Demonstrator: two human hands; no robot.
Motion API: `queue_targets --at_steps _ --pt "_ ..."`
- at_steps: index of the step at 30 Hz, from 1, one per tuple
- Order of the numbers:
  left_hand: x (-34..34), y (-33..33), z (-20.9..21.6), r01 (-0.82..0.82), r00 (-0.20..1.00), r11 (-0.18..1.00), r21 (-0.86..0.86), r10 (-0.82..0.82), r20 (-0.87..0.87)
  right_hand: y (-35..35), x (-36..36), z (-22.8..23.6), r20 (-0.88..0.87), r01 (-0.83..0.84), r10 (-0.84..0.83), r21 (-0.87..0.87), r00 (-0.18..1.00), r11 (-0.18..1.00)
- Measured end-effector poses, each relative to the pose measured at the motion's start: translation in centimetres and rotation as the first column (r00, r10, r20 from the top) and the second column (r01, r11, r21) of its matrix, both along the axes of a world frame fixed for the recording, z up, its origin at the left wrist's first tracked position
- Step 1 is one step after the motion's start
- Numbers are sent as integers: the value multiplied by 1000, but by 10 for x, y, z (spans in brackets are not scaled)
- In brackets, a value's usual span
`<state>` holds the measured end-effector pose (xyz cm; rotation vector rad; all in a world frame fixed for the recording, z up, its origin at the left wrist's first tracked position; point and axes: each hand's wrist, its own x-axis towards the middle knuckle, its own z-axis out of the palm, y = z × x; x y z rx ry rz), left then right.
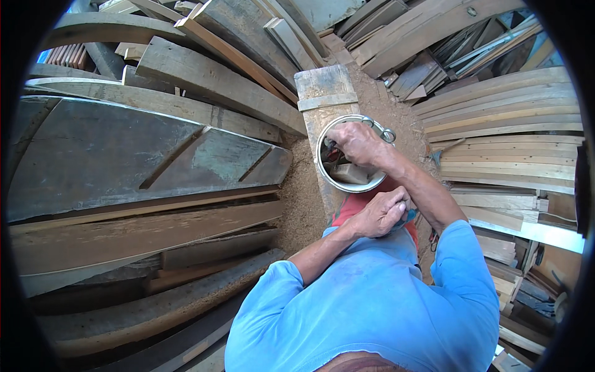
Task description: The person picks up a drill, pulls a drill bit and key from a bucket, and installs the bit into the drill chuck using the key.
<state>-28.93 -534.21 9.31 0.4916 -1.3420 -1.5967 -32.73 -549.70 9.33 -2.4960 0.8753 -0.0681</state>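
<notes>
A round pale bucket (320, 162) stands on a narrow wooden plank in front of my lap. My right hand (358, 144) reaches over its rim, fingers curled down into it; the fingertips and whatever they grip are hidden. Inside the bucket lie a wooden block (351, 174) and some dark and reddish items too shadowed to name. Two metal rings (388, 135) stick up at the bucket's far right rim. My left hand (383, 212) rests over my lap below the bucket, its fingers curled closed. A bit of teal shows beside them, and I cannot make out what it is.
The plank (326, 84) with a cross-strip runs away from me over sawdust (302, 186). Large boards and a dark slab (111, 155) crowd the left. Stacked curved timbers (502, 118) line the right. Wood offcuts (427, 74) lie piled at the back.
</notes>
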Motion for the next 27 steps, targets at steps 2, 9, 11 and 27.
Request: queue_targets --at_steps 2,9,11,27 --pt "-2 0 0 4 1000 1000 -1 -4 9 1 -7 1 43 52 -53 38 998 998" --pt "-2 -2 6 24 999 999 -21 -23 30 -6 -28 22 276 187 -249 234 928 954" --pt "-3 -1 5 14 1000 1000 -26 -14 12 -2 -29 27 275 167 -212 177 938 970" --pt "-6 1 1 -3 1000 1000 7 3 4 21 -22 24 -126 -67 113 323 986 944"
